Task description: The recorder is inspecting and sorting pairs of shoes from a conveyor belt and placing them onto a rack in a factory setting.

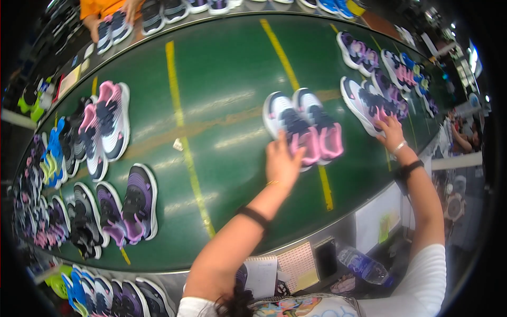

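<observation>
A pair of navy and white sneakers with pink linings stands in the middle right of the green belt, toes pointing away from me. My left hand point(282, 165) grips the heel end of the pair's left sneaker point(285, 117); the sneaker beside it point(312, 110) is untouched. Farther right, my right hand point(392, 133) has its fingers closed on the pink heel of another navy and white sneaker point(360, 103). A second sneaker lies partly hidden behind that one. Both arms reach forward over the belt's near edge.
The green belt point(227, 174) has yellow cross lines. More sneakers point(108, 121) stand at its left, including a black and purple pair point(140, 203). Others line the far right. Across the belt, a person in orange point(100, 8) handles sneakers. A water bottle point(364, 266) and notepad point(261, 274) lie near me.
</observation>
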Demonstrator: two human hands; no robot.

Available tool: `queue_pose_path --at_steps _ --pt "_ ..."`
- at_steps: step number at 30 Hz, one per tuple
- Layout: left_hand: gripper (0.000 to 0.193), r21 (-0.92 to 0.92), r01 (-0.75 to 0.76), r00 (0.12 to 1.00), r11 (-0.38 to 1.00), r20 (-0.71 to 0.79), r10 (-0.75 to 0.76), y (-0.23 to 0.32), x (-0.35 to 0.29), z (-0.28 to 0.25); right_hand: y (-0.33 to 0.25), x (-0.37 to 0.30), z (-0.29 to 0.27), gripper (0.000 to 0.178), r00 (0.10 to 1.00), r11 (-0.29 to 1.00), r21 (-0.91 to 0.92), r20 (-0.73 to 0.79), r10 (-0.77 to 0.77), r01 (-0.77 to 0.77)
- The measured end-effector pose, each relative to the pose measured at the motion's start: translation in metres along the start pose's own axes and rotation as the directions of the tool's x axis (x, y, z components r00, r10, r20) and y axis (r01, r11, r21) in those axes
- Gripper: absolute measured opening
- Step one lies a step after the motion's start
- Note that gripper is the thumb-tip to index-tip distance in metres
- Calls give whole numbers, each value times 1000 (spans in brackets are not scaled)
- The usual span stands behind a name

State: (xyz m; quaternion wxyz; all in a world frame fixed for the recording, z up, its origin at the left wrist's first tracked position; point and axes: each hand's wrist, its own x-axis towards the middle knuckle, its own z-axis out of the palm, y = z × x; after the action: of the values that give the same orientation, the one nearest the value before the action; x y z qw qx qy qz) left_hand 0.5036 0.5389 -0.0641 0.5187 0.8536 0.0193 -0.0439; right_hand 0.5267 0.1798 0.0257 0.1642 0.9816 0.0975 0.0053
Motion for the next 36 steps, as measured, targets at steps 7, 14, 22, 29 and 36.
queue_pose_path --at_steps 7,14,22,29,36 --pt "68 -358 1 925 934 354 135 40 -23 -43 -129 -16 -111 60 979 901 389 -7 -205 191" --pt "50 339 119 666 933 -725 178 -68 -115 -297 -351 -2 -164 69 893 444 874 26 -449 198" --pt "63 -483 418 672 769 -406 -620 -188 -164 -387 -608 6 -140 88 783 251 858 513 -352 -449" --pt "46 -847 227 694 481 -206 -690 -137 -194 -372 -535 -23 -158 41 743 -554 504 537 -400 -663" --pt "41 -983 181 859 39 138 -494 -59 -263 -354 -461 -88 -217 38 743 -641 376 341 -575 -669"
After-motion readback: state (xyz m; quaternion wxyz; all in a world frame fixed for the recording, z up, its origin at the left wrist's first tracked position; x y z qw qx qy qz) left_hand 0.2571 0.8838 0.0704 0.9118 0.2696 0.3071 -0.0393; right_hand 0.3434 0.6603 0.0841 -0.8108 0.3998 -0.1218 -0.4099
